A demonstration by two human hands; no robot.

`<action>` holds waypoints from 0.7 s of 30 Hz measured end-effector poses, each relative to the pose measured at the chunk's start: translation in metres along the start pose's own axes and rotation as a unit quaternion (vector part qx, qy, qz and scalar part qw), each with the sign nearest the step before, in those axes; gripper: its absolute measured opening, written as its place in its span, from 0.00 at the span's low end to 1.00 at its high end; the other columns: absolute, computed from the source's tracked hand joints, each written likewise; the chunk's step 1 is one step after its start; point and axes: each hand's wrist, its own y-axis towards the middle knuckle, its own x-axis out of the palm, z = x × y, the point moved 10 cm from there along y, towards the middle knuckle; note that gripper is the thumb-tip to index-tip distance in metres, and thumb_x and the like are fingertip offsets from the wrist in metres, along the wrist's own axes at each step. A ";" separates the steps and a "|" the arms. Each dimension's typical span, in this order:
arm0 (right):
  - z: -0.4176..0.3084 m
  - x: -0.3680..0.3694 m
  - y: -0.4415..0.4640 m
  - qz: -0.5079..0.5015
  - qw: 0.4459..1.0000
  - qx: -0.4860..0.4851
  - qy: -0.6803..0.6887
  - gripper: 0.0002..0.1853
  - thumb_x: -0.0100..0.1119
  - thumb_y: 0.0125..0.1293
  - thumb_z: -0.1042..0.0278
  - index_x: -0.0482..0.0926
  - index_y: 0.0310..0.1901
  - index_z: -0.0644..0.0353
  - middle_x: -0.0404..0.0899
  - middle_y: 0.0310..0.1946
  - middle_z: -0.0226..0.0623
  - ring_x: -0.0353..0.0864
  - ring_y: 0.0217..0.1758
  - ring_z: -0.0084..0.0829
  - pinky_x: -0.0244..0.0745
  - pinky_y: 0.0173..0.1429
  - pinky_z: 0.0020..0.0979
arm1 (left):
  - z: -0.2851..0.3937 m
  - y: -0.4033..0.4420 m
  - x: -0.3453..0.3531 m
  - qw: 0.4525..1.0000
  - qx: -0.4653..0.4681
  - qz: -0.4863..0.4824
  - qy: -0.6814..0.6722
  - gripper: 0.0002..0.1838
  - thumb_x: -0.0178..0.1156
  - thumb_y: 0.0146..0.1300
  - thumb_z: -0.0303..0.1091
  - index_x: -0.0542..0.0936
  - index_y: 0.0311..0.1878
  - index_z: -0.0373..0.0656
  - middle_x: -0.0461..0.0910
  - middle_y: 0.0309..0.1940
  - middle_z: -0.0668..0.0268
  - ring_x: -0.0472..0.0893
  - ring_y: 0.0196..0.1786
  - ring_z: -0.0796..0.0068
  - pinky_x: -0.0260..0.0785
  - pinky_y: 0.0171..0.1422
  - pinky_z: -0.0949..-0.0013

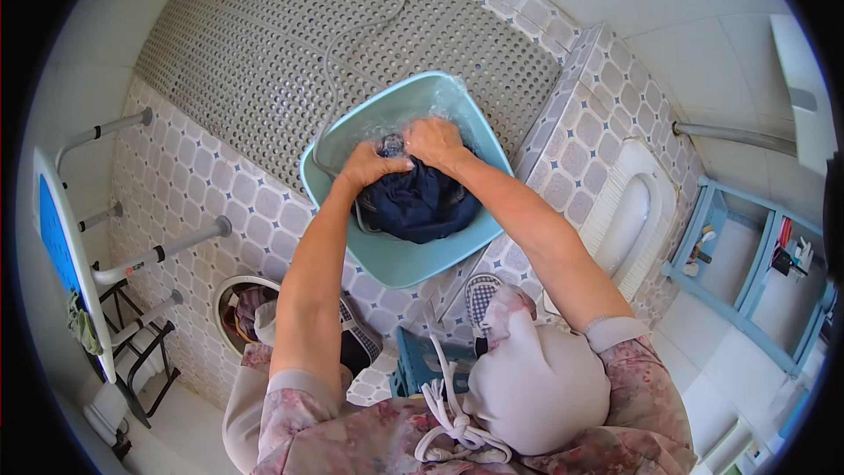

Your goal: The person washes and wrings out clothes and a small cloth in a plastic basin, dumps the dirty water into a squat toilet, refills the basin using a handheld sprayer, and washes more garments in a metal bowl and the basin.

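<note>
A light blue basin (400, 274) on the floor holds water and a dark navy cloth (422, 202). My left hand (374, 164) is on the upper left part of the cloth, with its fingers closed on the fabric. Just to the right, my right hand (432, 139) is closed on the cloth near the basin's far side, its fingertips partly hidden. Water splashes around both hands. A thin grey hose (328, 62) runs over the mat and into the basin's left side.
Beyond the basin lies a grey perforated mat (264, 44). A squat toilet (629, 220) and a blue shelf (747, 299) are at right. At left are a fold-down seat (66, 237), grab bars (167, 251) and a round container (220, 312) with clothes.
</note>
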 end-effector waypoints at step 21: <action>-0.053 -0.060 -0.164 0.186 0.949 -0.231 0.110 0.16 0.67 0.43 0.59 0.79 0.36 0.50 0.74 0.47 0.32 0.70 0.54 0.41 0.64 0.53 0.43 | 0.072 -0.120 0.059 0.880 0.104 0.140 0.442 0.71 0.77 0.27 0.64 0.53 0.75 0.43 0.63 0.65 0.52 0.62 0.69 0.49 0.52 0.68 0.33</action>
